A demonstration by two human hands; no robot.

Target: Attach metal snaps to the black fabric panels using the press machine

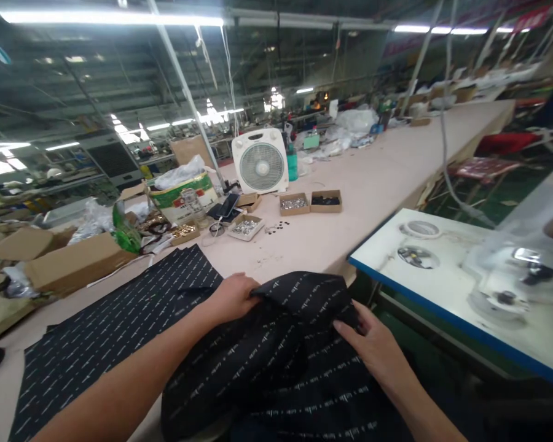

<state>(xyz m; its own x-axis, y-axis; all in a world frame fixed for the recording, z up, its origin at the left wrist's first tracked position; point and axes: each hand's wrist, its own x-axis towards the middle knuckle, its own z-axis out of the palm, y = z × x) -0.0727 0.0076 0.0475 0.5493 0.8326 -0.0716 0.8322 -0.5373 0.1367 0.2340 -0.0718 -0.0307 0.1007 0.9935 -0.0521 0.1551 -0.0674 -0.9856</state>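
A black fabric piece [295, 344] with rows of small white printed marks hangs bunched over the front edge of the table. My left hand [235, 299] grips its upper left part, fingers curled into the cloth. On the right side my right hand [366, 334] pinches the fabric between thumb and fingers. Between the two hands the cloth is lifted into a fold. More flat black printed fabric [120, 325] lies on the table to the left, partly behind my left forearm.
Small boxes of metal fasteners [246, 227] and black parts [325, 201] sit on the table [364, 184]. A white box fan [262, 162] stands behind them. Cardboard boxes [74, 264] crowd the left. At right is a white sewing machine table [442, 288] with a blue edge.
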